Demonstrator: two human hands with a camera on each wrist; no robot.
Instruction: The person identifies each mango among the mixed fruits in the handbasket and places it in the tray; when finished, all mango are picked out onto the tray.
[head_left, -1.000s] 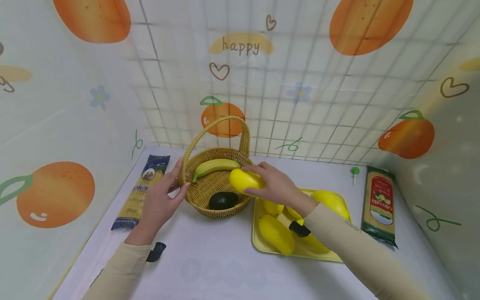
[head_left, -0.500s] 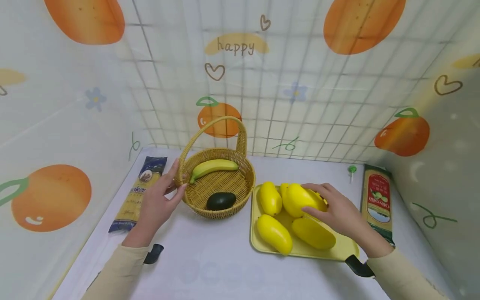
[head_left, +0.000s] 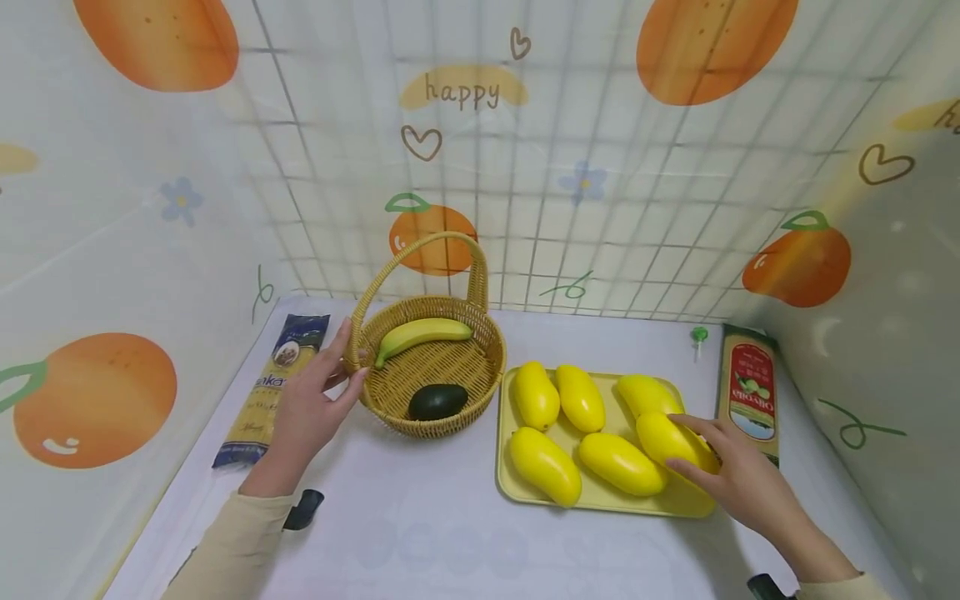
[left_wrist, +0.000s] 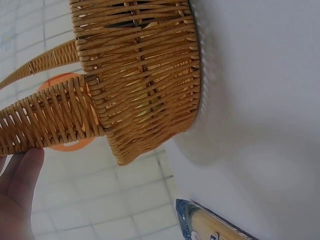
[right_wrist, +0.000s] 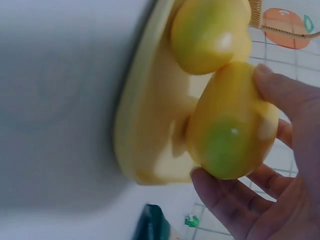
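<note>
My left hand grips the base of the handle on a wicker basket, thumb and fingers on either side of it. Inside the basket lie a banana and a dark green avocado-shaped fruit. At the right end of a yellow tray, my right hand holds a yellow mango. In the right wrist view, thumb and fingers curl around this mango, close over the tray. Several other mangoes, among them a front left one, rest on the tray.
A pasta packet lies left of the basket. On the right are a red and green Olivoilà packet and a small green lollipop. A printed curtain over a wire grid closes off the back.
My right hand has carried the mango from over the basket rightwards to the right end of the tray. The left hand stays on the basket handle.
</note>
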